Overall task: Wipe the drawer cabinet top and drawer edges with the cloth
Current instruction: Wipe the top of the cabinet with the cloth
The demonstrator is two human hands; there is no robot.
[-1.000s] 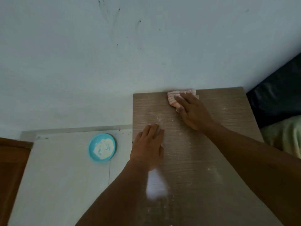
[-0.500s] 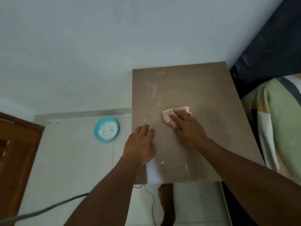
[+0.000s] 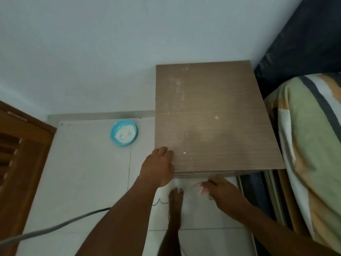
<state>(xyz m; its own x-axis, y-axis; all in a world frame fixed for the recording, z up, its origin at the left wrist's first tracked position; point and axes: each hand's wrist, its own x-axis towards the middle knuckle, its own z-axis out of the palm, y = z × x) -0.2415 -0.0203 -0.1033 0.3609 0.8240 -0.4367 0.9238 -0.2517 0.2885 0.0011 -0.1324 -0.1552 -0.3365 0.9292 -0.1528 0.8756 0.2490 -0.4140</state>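
Note:
The brown wood-grain cabinet top [image 3: 212, 111] stands against the wall, speckled with white powder. My left hand [image 3: 158, 167] rests flat on its front left corner, fingers over the edge. Just below the cabinet's front edge, my right hand [image 3: 223, 191] holds the pink-checked white cloth [image 3: 200, 188]; hand and cloth are blurred, and most of the cloth is hidden by my fingers. The drawer fronts under the top are barely visible from this angle.
A turquoise plate [image 3: 124, 132] of white powder sits on the white tiled floor left of the cabinet. A grey cable [image 3: 55, 227] crosses the floor. My bare foot [image 3: 175, 204] stands before the cabinet. A striped bed [image 3: 313, 145] lies right, a wooden door [image 3: 16, 154] left.
My right hand has dragged the cloth from the back of the top, across its middle, down past the front edge. The view has tilted downward; my left hand stays at the front left corner.

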